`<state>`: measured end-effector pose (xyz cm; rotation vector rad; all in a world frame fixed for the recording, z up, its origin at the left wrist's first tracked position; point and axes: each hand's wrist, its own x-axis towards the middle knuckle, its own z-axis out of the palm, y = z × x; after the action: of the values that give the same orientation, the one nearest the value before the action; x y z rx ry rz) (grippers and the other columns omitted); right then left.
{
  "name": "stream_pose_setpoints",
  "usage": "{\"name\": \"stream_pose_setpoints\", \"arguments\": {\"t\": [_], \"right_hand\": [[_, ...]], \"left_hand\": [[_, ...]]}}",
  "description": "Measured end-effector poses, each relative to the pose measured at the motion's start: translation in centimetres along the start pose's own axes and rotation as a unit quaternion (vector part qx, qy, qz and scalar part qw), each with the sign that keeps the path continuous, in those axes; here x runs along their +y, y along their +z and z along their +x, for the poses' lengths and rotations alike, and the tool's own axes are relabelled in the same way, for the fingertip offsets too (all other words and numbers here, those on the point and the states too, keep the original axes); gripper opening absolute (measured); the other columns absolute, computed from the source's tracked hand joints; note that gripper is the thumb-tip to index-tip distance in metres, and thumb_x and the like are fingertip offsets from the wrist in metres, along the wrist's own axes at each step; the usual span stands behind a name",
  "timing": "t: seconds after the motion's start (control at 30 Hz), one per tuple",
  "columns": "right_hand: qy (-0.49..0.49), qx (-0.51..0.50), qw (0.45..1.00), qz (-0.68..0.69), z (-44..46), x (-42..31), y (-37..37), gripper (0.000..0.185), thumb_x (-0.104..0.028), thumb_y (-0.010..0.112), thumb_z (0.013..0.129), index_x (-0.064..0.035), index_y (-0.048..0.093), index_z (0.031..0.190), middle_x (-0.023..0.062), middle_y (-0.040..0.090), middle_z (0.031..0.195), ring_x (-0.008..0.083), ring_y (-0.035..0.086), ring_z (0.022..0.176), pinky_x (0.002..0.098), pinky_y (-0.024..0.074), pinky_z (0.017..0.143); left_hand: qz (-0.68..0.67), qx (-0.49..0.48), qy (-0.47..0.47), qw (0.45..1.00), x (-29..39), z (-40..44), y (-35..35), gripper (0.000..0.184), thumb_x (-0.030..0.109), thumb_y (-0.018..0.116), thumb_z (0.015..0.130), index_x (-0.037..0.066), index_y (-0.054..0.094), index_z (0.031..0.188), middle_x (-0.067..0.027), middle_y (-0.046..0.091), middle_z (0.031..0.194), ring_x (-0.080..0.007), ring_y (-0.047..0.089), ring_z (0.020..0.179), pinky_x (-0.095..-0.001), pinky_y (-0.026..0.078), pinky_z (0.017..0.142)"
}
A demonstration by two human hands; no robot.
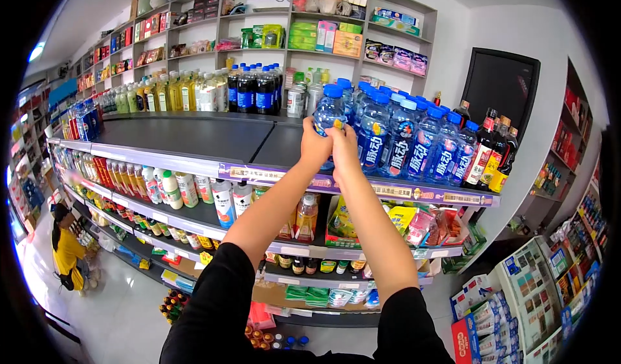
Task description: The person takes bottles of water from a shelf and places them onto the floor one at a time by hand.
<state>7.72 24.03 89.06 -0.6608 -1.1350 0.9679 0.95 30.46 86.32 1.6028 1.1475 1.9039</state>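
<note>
Both my hands are round one blue-capped bottle (330, 107) at the top shelf, beside the left end of a group of similar blue bottles (374, 134). My left hand (315, 143) wraps the bottle's lower left side. On its right side, my right hand (343, 145) has its fingers closed against it, touching my left hand. The bottle stands upright; its base is partly hidden by my hands. Left of my hands lies the dark shelf surface (187, 138). Dark bottles with blue labels (246, 92) stand behind it.
Sauce bottles (484, 150) stand at the shelf's right end, cans (87, 121) at its left end. Lower shelves hold bottles and packets (401, 218). A person in yellow (68, 257) crouches at the far left. A display rack (530, 286) stands at the lower right.
</note>
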Motion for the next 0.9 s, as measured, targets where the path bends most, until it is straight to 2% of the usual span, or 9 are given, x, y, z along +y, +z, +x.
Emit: {"name": "stream_pose_setpoints", "arguments": {"t": [0.13,0.27,0.33,0.4,0.47,0.6,0.8,0.87,0.9], "right_hand": [[-0.02,0.022,0.999,0.021,-2.1,-2.1,0.6,0.065,-0.016,0.06,0.074,0.0032,0.032,0.129,0.0091,0.052,0.101,0.0159,0.052,0.089,0.0267,0.0412,0.077],[-0.036,-0.006,0.999,0.012,-4.2,-4.1,0.9,0.058,-0.013,0.059,0.075,0.0018,0.036,0.126,0.0064,0.053,0.097,0.0114,0.05,0.086,0.0248,0.0407,0.072],[-0.072,-0.047,0.996,0.0,-5.9,-5.5,1.0,0.051,-0.011,0.059,0.075,0.0002,0.04,0.121,0.0049,0.053,0.096,0.0116,0.051,0.086,0.025,0.0408,0.073],[-0.115,-0.085,0.989,-0.039,-6.8,-6.0,0.4,0.046,-0.009,0.062,0.073,-0.0028,0.045,0.116,0.0048,0.054,0.097,0.0111,0.051,0.088,0.0245,0.041,0.075],[-0.076,-0.091,0.991,-0.067,-8.2,-6.2,-0.1,0.047,-0.008,0.064,0.072,-0.004,0.045,0.115,0.0055,0.053,0.1,0.0114,0.05,0.09,0.0247,0.0415,0.076],[-0.094,-0.143,0.984,-0.043,-11.7,-6.1,0.0,0.053,-0.009,0.068,0.07,-0.0032,0.044,0.117,0.0066,0.052,0.105,0.0131,0.051,0.094,0.0274,0.0435,0.079],[-0.07,-0.168,0.972,-0.149,-16.3,-4.1,-1.4,0.061,-0.014,0.072,0.068,-0.002,0.043,0.12,0.0082,0.053,0.109,0.0152,0.052,0.098,0.0293,0.0446,0.081],[-0.014,-0.181,0.96,-0.214,-18.1,-2.4,-2.8,0.061,-0.018,0.073,0.068,-0.003,0.044,0.119,0.0087,0.053,0.107,0.0157,0.052,0.099,0.0298,0.0436,0.083],[0.033,-0.173,0.967,-0.187,-18.4,-3.0,-2.6,0.057,-0.02,0.074,0.068,-0.0044,0.048,0.117,0.0081,0.054,0.106,0.0154,0.052,0.097,0.0293,0.0429,0.082]], "left_hand": [[-0.092,0.016,0.1,0.991,2.3,-1.7,-1.0,0.07,0.027,0.075,0.061,0.0,0.037,0.114,-0.0199,0.057,0.1,-0.0266,0.059,0.091,-0.0355,0.046,0.077],[-0.121,0.003,0.115,0.986,6.6,-3.5,-3.4,0.069,0.02,0.075,0.06,0.0,0.037,0.114,-0.0181,0.057,0.1,-0.0235,0.058,0.09,-0.0337,0.046,0.077],[-0.095,0.004,0.159,0.983,8.5,-4.9,-4.8,0.07,0.016,0.074,0.059,0.0,0.036,0.116,-0.017,0.057,0.1,-0.0228,0.058,0.089,-0.033,0.046,0.077],[-0.12,-0.011,0.143,0.982,9.3,-6.1,-5.7,0.07,0.015,0.075,0.06,0.0,0.036,0.116,-0.016,0.057,0.1,-0.022,0.057,0.09,-0.0327,0.046,0.079],[-0.155,-0.043,0.152,0.975,9.8,-7.8,-6.9,0.068,0.016,0.076,0.06,0.001,0.037,0.114,-0.0149,0.057,0.1,-0.0213,0.057,0.092,-0.0321,0.045,0.081],[-0.19,-0.087,0.111,0.972,9.7,-11.4,-9.0,0.068,0.018,0.077,0.061,0.002,0.037,0.115,-0.0125,0.055,0.102,-0.0185,0.055,0.094,-0.0313,0.044,0.083],[-0.204,-0.139,0.008,0.969,7.0,-17.3,-11.9,0.072,0.021,0.078,0.06,0.0,0.037,0.116,-0.0129,0.054,0.105,-0.0179,0.053,0.096,-0.0324,0.044,0.083],[-0.162,-0.145,-0.049,0.975,4.5,-20.3,-12.8,0.073,0.02,0.078,0.06,-0.001,0.037,0.116,-0.0132,0.054,0.105,-0.018,0.054,0.096,-0.0328,0.044,0.083],[-0.177,-0.146,-0.059,0.972,4.4,-20.4,-12.8,0.072,0.018,0.078,0.059,0.0,0.037,0.116,-0.0123,0.054,0.104,-0.0175,0.054,0.095,-0.0324,0.044,0.082]]}}
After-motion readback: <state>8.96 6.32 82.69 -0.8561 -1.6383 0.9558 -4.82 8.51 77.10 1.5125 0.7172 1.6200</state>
